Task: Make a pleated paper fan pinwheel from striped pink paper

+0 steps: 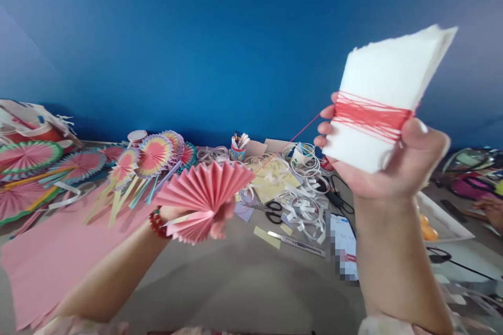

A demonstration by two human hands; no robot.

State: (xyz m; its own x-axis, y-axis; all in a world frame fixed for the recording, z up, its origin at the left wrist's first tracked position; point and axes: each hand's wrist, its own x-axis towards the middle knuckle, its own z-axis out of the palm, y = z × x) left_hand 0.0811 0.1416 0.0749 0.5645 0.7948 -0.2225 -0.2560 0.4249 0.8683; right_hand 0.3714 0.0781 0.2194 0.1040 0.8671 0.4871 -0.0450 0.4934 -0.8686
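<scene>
My left hand grips a pink pleated paper fan, which hides most of the palm and some fingers. My right hand is raised higher, wrapped around a folded white card with red thread wound about its middle. From that card a taut strand of the thread slants down left toward the fan; where it meets the paper is hard to make out. Below the strand, black-handled scissors and a box cutter lie on the grey table.
Finished paper rosettes with streamers lie at the left, beside large pink paper sheets. A pen cup stands near the blue wall. White strip loops and a phone are right of centre. Another person's hand shows far right.
</scene>
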